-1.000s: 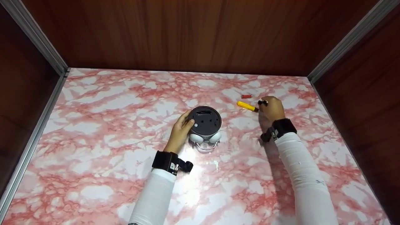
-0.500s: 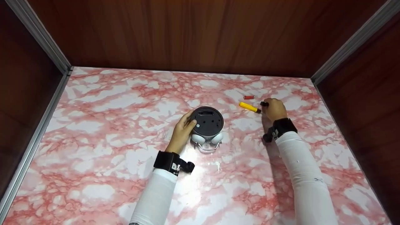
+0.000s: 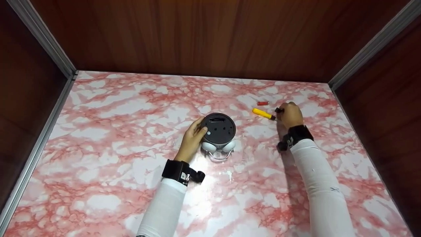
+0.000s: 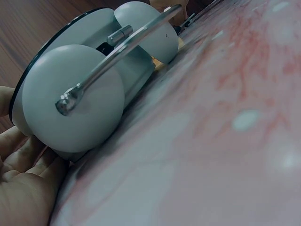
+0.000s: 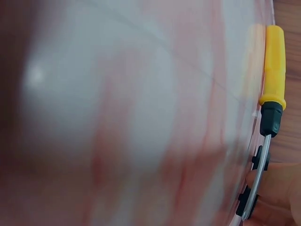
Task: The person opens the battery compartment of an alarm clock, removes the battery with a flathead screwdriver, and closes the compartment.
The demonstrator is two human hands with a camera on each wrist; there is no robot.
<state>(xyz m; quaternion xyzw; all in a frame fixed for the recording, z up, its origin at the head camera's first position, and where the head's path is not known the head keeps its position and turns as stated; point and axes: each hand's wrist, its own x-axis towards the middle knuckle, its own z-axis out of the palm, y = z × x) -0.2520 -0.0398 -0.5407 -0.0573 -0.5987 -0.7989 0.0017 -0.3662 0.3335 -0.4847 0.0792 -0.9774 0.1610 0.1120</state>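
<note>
A white twin-bell alarm clock (image 3: 218, 129) lies face down, its black back upward, with an uncovered battery slot (image 3: 217, 120) in it. My left hand (image 3: 191, 136) grips the clock's left side, thumb on the back's edge and fingers around the body. Both bells (image 4: 73, 94) and the metal handle (image 4: 127, 44) show in the left wrist view. At the right, my right hand (image 3: 291, 114) pinches a small black plastic piece (image 3: 279, 110) low over the table. Beside those fingers lies a yellow-handled screwdriver (image 3: 262, 113); its metal shaft (image 5: 259, 174) overlaps the black piece in the right wrist view.
A red battery (image 3: 262, 103) lies behind the screwdriver. The red-and-white marbled table (image 3: 131, 138) is bounded by a brown wood-grain panel (image 3: 204, 39) at the back and similar panels with metal rails at both sides.
My right hand has tilted the small black piece slightly and remains near the screwdriver. The left hand and the clock keep their place; the head view has shifted a little.
</note>
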